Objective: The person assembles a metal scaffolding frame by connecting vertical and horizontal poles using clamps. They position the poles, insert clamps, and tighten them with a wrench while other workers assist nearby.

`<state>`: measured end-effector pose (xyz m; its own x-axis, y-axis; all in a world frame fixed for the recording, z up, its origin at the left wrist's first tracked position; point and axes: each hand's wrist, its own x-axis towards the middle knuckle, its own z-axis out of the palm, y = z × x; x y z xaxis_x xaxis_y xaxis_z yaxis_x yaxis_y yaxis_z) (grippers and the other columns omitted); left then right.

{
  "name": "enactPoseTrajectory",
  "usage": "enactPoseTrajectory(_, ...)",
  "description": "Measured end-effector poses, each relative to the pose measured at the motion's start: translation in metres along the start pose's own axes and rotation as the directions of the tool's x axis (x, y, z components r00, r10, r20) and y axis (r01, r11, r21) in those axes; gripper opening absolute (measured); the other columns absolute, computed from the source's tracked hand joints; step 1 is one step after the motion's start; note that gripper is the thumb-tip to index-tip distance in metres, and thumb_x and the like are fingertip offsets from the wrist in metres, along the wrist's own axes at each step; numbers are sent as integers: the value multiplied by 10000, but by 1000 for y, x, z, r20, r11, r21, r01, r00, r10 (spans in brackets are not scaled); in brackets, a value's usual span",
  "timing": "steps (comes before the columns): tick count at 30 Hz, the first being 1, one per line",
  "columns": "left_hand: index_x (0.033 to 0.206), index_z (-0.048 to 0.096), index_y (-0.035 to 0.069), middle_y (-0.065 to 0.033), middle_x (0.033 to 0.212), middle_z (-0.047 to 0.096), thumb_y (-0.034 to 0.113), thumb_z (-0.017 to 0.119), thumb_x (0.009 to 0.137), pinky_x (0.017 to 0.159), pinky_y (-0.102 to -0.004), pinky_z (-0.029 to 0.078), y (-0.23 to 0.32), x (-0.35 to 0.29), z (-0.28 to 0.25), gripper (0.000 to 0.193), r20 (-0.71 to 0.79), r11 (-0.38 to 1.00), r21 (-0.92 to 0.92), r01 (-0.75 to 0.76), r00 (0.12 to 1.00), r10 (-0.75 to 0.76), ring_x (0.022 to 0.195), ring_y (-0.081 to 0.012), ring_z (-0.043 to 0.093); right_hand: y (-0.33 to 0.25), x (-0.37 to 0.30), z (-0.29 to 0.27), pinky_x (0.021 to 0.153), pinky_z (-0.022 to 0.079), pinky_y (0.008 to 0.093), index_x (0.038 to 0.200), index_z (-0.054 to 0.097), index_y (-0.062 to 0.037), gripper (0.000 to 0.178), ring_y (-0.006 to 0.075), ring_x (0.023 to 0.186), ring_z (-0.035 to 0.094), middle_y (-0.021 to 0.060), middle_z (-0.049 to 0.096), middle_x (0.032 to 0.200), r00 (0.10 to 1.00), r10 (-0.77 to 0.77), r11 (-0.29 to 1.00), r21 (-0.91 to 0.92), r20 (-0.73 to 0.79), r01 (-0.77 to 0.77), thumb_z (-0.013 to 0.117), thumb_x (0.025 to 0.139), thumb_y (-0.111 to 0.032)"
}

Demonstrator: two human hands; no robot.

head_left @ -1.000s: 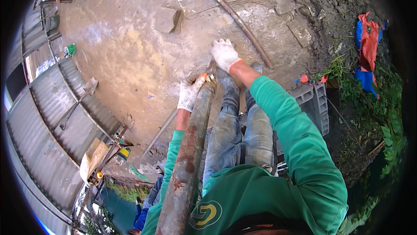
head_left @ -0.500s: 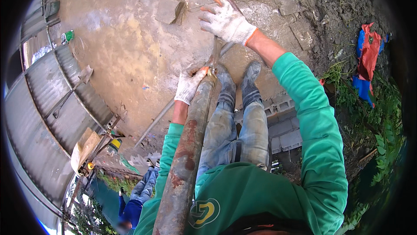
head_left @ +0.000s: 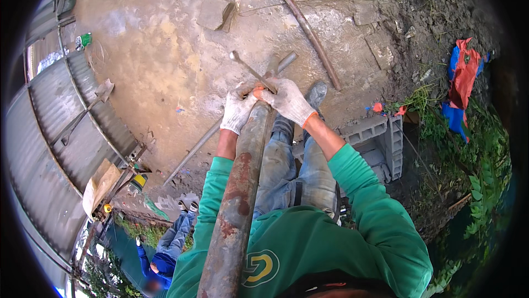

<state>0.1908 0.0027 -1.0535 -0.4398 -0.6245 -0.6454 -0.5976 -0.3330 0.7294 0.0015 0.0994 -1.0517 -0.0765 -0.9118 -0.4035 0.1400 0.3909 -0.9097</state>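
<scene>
A long, rust-patched metal pipe runs from the lower edge up to my hands in front of my body. My left hand, in a white knit glove with orange trim, is closed around the pipe's far end, its thumb on top. My right hand, gloved alike, is closed at the same spot on a slim metal bar with a knobbed end that sticks out up and to the left. The hands nearly touch and hide whatever joins bar and pipe. Below them, a thinner pipe slants across.
A rusty pole lies on the muddy concrete floor, near a broken slab. Hollow blocks stand right of my boots. Corrugated sheets and a shovel are at left. Another person is at lower left.
My right hand has come down and left from over the floor to the pipe's end beside my left hand. The slim bar now shows, pointing up-left. My left hand stays at the pipe.
</scene>
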Motion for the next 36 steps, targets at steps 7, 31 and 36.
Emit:
enactPoseTrajectory(7, 1450, 574, -18, -207, 1304, 667, 230, 689, 1017, 1037, -386, 518, -1, -55, 29, 512, -604, 972, -176, -155, 797, 18, 1173, -274, 650, 0, -8, 15, 610, 472, 260, 1066, 772, -30, 293, 77, 728, 591, 18, 713, 870, 953, 277, 927, 295, -122, -232, 777, 975, -309)
enactPoseTrajectory(31, 1503, 580, 67, -102, 1456, 629, 418, 487, 1142, 1082, -351, 486, 30, -7, -13, 512, 346, 988, -10, 155, 928, -142, 1277, -193, 605, -12, -64, 166, 640, 501, 246, 1236, 691, 7, 253, 56, 625, 537, -33, 642, 845, 595, 704, 33, 855, -387, 517, 712, 1033, -142)
enactPoseTrajectory(36, 1530, 552, 52, -118, 1473, 617, 429, 497, 1134, 1084, -355, 488, 38, 0, -19, 550, 385, 969, 0, 246, 895, -227, 1290, -203, 608, -7, -47, 191, 706, 525, 237, 1294, 685, -8, 288, 52, 655, 516, -20, 686, 942, 544, 694, 9, 761, -472, 648, 700, 1039, -141)
